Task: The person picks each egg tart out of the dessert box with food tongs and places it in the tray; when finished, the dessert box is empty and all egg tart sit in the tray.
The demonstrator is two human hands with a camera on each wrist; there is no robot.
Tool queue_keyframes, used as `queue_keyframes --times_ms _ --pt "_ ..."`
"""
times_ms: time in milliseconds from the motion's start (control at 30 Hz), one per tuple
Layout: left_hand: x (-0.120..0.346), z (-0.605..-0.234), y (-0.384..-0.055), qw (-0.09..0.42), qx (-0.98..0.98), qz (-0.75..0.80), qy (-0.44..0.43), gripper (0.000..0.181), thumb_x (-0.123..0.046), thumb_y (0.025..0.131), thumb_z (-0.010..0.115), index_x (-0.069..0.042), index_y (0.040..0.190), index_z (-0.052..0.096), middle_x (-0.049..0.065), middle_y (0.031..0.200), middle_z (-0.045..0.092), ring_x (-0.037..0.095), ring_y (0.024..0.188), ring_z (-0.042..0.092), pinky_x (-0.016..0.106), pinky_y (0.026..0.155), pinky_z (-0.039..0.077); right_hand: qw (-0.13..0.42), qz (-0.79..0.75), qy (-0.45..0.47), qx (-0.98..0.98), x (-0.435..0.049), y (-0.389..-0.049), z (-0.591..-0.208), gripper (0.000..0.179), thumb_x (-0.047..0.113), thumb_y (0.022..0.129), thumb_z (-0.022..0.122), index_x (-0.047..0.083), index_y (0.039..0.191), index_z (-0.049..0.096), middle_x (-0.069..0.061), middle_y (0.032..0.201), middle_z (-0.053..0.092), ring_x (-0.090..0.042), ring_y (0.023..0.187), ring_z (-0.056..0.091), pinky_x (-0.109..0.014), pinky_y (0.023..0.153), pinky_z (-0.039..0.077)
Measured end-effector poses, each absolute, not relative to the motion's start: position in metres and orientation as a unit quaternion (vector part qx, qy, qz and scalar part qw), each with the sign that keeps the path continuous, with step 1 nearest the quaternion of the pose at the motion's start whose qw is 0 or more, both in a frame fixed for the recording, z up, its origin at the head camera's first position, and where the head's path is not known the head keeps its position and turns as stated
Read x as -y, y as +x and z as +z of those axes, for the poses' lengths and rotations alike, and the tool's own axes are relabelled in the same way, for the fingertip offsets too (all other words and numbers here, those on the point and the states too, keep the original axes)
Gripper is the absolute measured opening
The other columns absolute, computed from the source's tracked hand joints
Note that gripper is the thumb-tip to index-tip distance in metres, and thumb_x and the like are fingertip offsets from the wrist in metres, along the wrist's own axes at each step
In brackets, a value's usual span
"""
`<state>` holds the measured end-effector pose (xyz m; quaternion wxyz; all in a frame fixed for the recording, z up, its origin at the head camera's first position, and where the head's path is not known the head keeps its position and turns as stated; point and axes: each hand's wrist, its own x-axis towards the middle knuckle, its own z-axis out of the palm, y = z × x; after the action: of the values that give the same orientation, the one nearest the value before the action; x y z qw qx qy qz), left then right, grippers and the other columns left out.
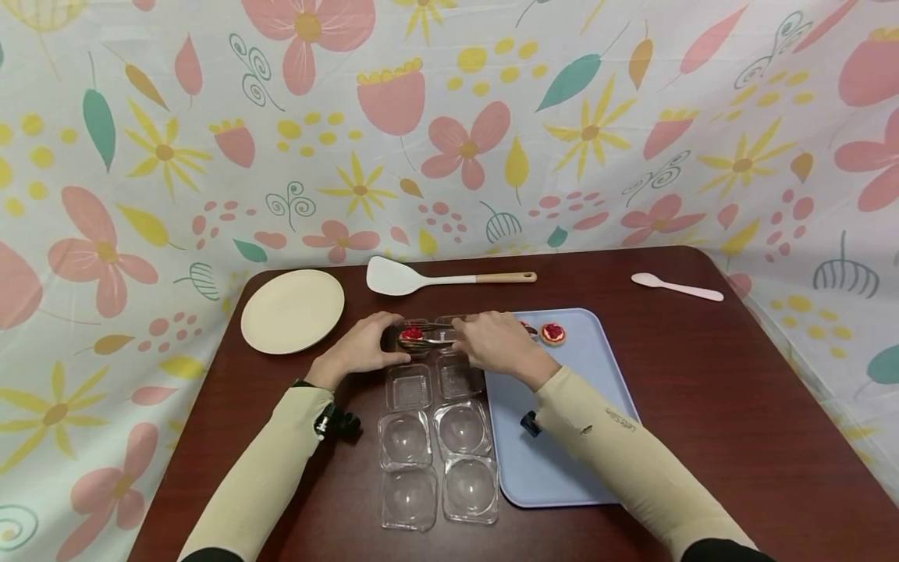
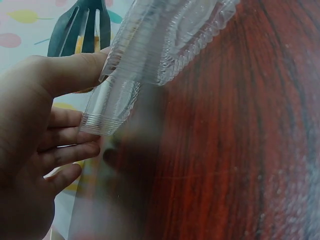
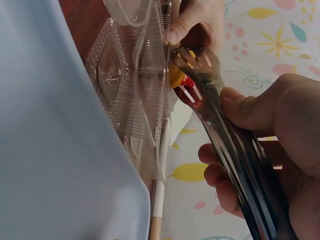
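Observation:
My right hand (image 1: pixel 500 343) grips metal tongs (image 3: pixel 240 165) with slotted, fork-like ends. Between those ends sits a small tart (image 1: pixel 412 334) with a yellow crust and red topping, over the far left cup of the clear plastic containers. My left hand (image 1: pixel 361 343) holds that cup's side, its thumb on the upper edge and its fingers along the wall of the container (image 2: pixel 102 120). Nearer me, more clear containers (image 1: pixel 409 388) lie opened out in two columns. Another tart (image 1: pixel 552 334) rests at the far end of the blue tray (image 1: pixel 555 468), beside a partly hidden one.
A cream plate (image 1: pixel 292 312) lies at the back left. Behind the containers is a white spatula (image 1: pixel 395 277) with a wooden handle end. A pale pink spoon (image 1: pixel 677 287) lies at the back right. A patterned cloth (image 1: pixel 449 140) hangs behind the table.

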<state>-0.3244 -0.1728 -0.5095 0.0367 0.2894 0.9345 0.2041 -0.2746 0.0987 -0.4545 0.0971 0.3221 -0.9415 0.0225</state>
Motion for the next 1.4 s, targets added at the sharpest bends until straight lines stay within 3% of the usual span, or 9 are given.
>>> queue_keyframes --times_ms 333,433,533,700,867,1067,1267,1400 --pt "0.173 -0.508 -0.323 0.042 -0.935 0.206 0.286 0.079 -0.049 0.078 0.077 -0.005 0.138 0.051 0.013 0.136 0.054 0.029 0.128 0.051 0.045 0.106 0.041 0.097 0.046 0.318 0.942 -0.114 -0.267 -0.448 0.033 0.036 0.093 0.065 0.012 0.116 0.067 0.000 0.076 0.065 -0.018 0.055 0.059 -0.029 0.040 0.035" --pt "0.173 -0.507 -0.323 0.043 -0.935 0.208 0.285 0.079 -0.048 0.078 0.077 -0.005 0.138 0.050 0.013 0.136 0.054 0.029 0.128 0.050 0.045 0.106 0.041 0.095 0.050 0.310 0.945 -0.119 -0.264 -0.446 0.039 0.037 0.093 0.065 0.012 0.122 0.067 -0.001 0.082 0.069 -0.021 0.060 0.062 -0.029 0.041 0.037" --pt "0.173 -0.507 -0.323 0.045 -0.935 0.207 0.283 0.079 -0.049 0.078 0.077 -0.005 0.138 0.051 0.012 0.136 0.054 0.029 0.128 0.050 0.045 0.106 0.041 0.088 0.056 0.300 0.948 -0.126 -0.261 -0.444 0.042 0.037 0.093 0.064 0.011 0.126 0.065 -0.004 0.100 0.073 -0.023 0.064 0.066 -0.029 0.042 0.038" --pt "0.173 -0.507 -0.322 0.044 -0.935 0.208 0.284 0.079 -0.048 0.078 0.077 -0.005 0.138 0.050 0.012 0.136 0.054 0.029 0.127 0.051 0.045 0.106 0.041 0.087 0.069 0.289 0.951 -0.137 -0.256 -0.440 0.042 0.036 0.093 0.065 0.010 0.126 0.065 -0.005 0.117 0.070 -0.023 0.068 0.068 -0.028 0.043 0.039" --pt "0.172 -0.507 -0.322 0.045 -0.935 0.210 0.282 0.079 -0.049 0.077 0.077 -0.005 0.138 0.051 0.012 0.136 0.054 0.028 0.127 0.051 0.046 0.106 0.040 0.096 0.081 0.276 0.953 -0.150 -0.253 -0.437 0.043 0.038 0.093 0.064 0.010 0.126 0.065 -0.006 0.116 0.071 -0.019 0.069 0.067 -0.028 0.046 0.041" --pt "0.173 -0.509 -0.323 0.042 -0.935 0.210 0.282 0.078 -0.049 0.077 0.077 -0.006 0.137 0.052 0.011 0.135 0.055 0.028 0.126 0.052 0.045 0.106 0.041 0.097 0.097 0.263 0.955 -0.166 -0.249 -0.435 0.043 0.036 0.092 0.066 0.008 0.125 0.066 -0.007 0.115 0.071 -0.012 0.059 0.057 -0.026 0.044 0.034" --pt "0.173 -0.509 -0.323 0.036 -0.934 0.212 0.286 0.078 -0.048 0.077 0.078 -0.005 0.136 0.052 0.012 0.134 0.055 0.029 0.125 0.053 0.046 0.105 0.042 0.110 0.093 0.255 0.956 -0.180 -0.242 -0.434 0.042 0.035 0.089 0.070 0.010 0.122 0.068 -0.008 0.108 0.073 -0.021 0.071 0.068 -0.035 0.051 0.047" --pt "0.173 -0.509 -0.323 0.038 -0.935 0.210 0.283 0.078 -0.049 0.077 0.078 -0.005 0.136 0.052 0.012 0.134 0.055 0.028 0.125 0.053 0.045 0.105 0.042 0.125 0.092 0.259 0.953 -0.190 -0.238 -0.435 0.041 0.034 0.089 0.070 0.008 0.121 0.068 -0.008 0.097 0.074 -0.021 0.068 0.067 -0.038 0.054 0.050"
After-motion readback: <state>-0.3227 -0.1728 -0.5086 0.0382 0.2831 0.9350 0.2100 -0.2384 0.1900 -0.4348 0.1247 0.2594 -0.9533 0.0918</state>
